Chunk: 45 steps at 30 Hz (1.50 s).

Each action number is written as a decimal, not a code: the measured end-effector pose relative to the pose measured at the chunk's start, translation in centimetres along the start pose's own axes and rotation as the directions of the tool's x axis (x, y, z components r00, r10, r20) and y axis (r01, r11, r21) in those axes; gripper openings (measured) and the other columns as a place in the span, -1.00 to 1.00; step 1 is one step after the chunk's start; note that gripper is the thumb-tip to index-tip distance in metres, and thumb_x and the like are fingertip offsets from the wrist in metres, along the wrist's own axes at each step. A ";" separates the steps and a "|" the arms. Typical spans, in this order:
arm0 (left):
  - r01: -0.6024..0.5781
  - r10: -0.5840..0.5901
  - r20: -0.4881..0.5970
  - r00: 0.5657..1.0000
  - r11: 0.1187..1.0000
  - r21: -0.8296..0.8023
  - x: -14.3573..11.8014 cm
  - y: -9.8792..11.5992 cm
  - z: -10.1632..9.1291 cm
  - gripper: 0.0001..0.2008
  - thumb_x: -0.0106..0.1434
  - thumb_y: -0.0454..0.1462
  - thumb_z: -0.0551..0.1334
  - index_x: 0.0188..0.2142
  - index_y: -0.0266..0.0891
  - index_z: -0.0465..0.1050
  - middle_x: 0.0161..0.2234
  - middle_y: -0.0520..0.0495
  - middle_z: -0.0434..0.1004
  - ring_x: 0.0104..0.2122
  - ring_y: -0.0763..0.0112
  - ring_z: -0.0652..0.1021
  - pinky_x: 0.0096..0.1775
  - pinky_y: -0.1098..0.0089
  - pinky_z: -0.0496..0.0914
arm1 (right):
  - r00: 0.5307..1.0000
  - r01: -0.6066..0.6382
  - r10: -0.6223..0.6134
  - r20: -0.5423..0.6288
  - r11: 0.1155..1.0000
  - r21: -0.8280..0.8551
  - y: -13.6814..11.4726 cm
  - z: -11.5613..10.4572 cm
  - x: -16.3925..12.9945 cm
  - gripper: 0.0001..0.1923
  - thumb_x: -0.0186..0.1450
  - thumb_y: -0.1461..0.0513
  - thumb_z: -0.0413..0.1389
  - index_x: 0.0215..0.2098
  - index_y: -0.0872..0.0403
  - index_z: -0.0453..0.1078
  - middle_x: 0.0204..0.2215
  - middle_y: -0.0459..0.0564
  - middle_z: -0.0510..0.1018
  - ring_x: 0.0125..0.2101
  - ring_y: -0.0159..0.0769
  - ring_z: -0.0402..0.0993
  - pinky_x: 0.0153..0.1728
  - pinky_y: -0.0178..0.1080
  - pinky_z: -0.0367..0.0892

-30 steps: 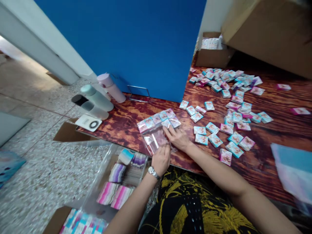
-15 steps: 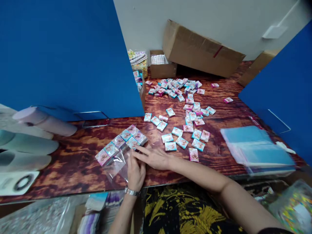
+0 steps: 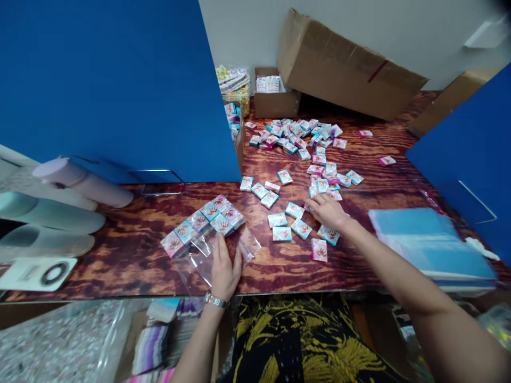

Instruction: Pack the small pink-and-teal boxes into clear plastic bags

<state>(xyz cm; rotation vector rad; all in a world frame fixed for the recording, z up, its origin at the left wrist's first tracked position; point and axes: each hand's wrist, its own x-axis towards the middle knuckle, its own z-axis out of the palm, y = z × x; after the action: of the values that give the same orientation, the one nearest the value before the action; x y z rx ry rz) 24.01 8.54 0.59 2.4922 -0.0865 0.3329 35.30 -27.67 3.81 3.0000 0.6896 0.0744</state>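
Note:
On the near left of the table lie two slanting rows of small printed boxes, partly inside a clear plastic bag. My left hand is on the bag, its fingers against the near row and its thumb apart, keeping hold of the film. Farther right, my right hand reaches over the loose boxes. Its fingers are bent down round a small pink-edged box, mostly hidden under them. Around that hand lie loose blue-edged boxes and a pink-edged box.
A heap of small boxes spreads at the back, before an open carton and a big tilted carton. Blue panels flank the table. Bottles and a phone sit left; blue plastic sheets lie right.
My right hand has left the bag and moved right and away from me to the loose boxes. My left hand stays on the bag. The view has shifted slightly.

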 end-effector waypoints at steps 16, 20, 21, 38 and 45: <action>-0.037 0.038 -0.028 0.999 0.999 0.036 -0.3 -0.6 0.6 -0.24 0.32 -0.15 0.10 0.36 -0.30 -0.30 0.31 -0.40 -0.04 0.29 0.03 0.09 0.21 0.03 0.16 | 0.994 -0.109 0.110 0.008 0.975 0.193 -2.2 -2.4 1.5 -0.50 0.34 0.23 -0.02 0.25 0.01 0.16 0.00 0.14 0.36 -0.10 -0.18 0.35 -0.13 -0.21 0.30; -0.044 0.046 -0.022 0.999 0.997 0.056 -0.2 -0.5 0.4 -0.23 0.32 -0.16 0.10 0.36 -0.28 -0.33 0.31 -0.38 -0.03 0.30 0.02 0.08 0.20 0.02 0.18 | 0.997 -0.080 0.075 0.029 0.953 0.293 -5.7 -1.8 3.3 -0.53 0.32 0.09 0.05 0.18 -0.02 0.24 -0.05 0.11 0.36 -0.09 -0.16 0.37 -0.14 -0.21 0.32; -0.047 0.048 -0.021 0.999 0.997 0.063 -0.2 -0.5 0.3 -0.23 0.32 -0.16 0.10 0.36 -0.28 -0.33 0.31 -0.37 -0.03 0.30 0.02 0.08 0.20 0.02 0.19 | 0.996 -0.081 0.065 0.064 0.953 0.293 -6.2 -1.6 3.6 -0.51 0.30 0.06 0.09 0.17 -0.01 0.25 -0.05 0.12 0.36 -0.08 -0.15 0.37 -0.14 -0.21 0.33; -0.029 0.031 -0.014 0.999 0.992 0.125 0.0 -0.7 0.2 -0.21 0.30 -0.11 0.10 0.36 -0.28 -0.30 0.29 -0.38 0.01 0.25 -0.06 0.19 0.17 -0.01 0.22 | 0.994 0.050 0.003 -0.112 0.880 0.473 2.4 -2.5 4.4 -0.48 0.30 0.20 0.01 0.22 0.08 0.11 0.04 0.13 0.41 -0.02 -0.17 0.37 -0.04 -0.17 0.28; -0.023 0.026 -0.019 0.999 0.990 0.138 0.0 -0.3 0.1 -0.24 0.32 -0.11 0.07 0.36 -0.29 -0.29 0.28 -0.39 0.03 0.25 -0.04 0.18 0.17 -0.02 0.21 | 0.956 -0.291 0.285 0.065 0.904 0.314 11.5 -3.0 4.9 -0.44 0.18 0.24 0.06 0.17 0.11 0.23 -0.05 0.18 0.45 -0.09 -0.04 0.41 -0.09 -0.11 0.30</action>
<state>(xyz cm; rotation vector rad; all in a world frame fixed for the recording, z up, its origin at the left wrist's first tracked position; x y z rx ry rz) 24.03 8.69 0.32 2.6257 -0.0889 0.3871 44.52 -35.65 7.74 3.3897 0.2689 -0.0569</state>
